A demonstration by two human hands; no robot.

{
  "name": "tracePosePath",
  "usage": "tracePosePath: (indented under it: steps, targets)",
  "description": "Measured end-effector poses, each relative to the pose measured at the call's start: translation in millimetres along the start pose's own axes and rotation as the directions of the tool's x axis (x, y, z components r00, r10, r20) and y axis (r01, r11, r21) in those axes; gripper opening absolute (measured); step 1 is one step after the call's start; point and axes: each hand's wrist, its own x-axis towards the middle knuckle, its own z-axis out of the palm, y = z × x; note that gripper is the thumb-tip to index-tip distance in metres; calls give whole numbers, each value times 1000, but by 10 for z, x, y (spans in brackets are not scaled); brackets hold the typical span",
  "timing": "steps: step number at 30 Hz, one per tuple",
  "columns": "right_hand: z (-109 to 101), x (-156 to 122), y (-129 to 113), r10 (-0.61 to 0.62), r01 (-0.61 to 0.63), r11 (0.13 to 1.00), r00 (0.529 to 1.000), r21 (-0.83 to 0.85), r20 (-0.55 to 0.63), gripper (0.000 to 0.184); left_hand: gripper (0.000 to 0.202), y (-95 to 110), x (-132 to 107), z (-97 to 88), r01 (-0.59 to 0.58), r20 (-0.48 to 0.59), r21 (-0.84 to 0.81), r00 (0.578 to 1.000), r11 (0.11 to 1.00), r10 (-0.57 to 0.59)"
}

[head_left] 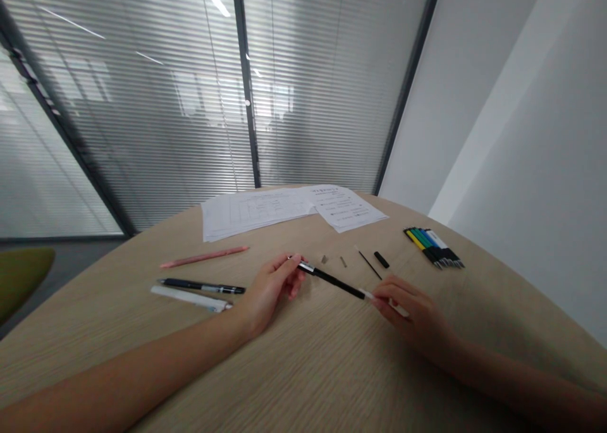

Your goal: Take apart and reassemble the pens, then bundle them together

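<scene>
The slim black plastic pen (334, 282) is pinched at both ends, lying slantwise between left hand (271, 291) and right hand (408, 311); both grips are narrow.

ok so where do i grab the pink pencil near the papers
The pink pencil is probably best taken at mid-shaft, from above, pinching across its width. It lies flat on the table with bare wood along both long sides, so there is room to pinch. The left hand is nearer, though it and the right hand both hold the black pen between them.
</scene>
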Motion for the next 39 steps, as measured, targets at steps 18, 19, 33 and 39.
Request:
tracePosePath:
  steps: [18,19,33,39]
  targets:
    - [14,-39,41,23,-23,999,1000,25,-4,11,23,2,12,-16,-19,-14,-19,1000,1000,18]
    - [16,-41,43,25,-25,999,1000,21,0,10,23,2,8,-14,-13,-14,-13,1000,1000,13]
    - [-36,11,53,166,-161,986,977,47,-131,14,18,-18,-53,23,-20,144,292,989,956,-23]
    - [-61,28,84,251,-228,965,947,133,-199,14,12,-24,-142,54,-189,331,534,944,824,2]
